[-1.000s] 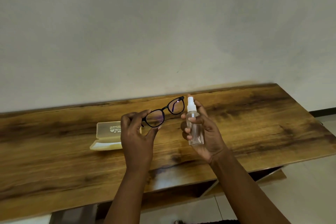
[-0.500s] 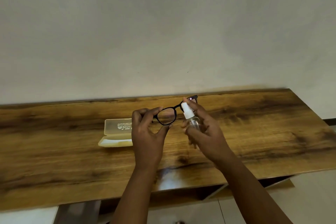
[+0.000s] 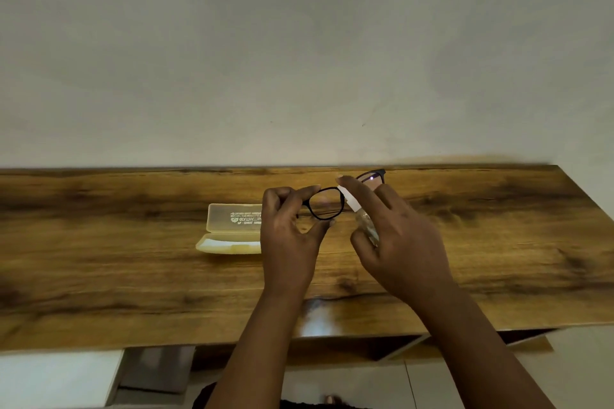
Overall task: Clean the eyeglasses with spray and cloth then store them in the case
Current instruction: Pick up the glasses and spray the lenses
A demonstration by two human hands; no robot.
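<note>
Black-framed eyeglasses (image 3: 327, 204) hang above the wooden table (image 3: 133, 276), lenses facing me. My left hand (image 3: 289, 236) pinches their left rim between thumb and fingers. My right hand (image 3: 395, 242) grips a small clear spray bottle (image 3: 363, 226) with a white nozzle, tilted toward the lenses, with the index finger lying over the nozzle top. The bottle's body is mostly hidden by my fingers. A translucent yellow glasses case (image 3: 229, 229) lies open on the table just left of my left hand. No cloth is visible.
The table's back edge meets a plain pale wall (image 3: 299, 60). Below the table's front edge there are an open shelf space (image 3: 382, 347) and a light tiled floor (image 3: 59, 378).
The spray bottle has tilted and moved in closer to the glasses, its nozzle now against the frame's middle. Both hands have shifted slightly right, and my view has dipped toward the table.
</note>
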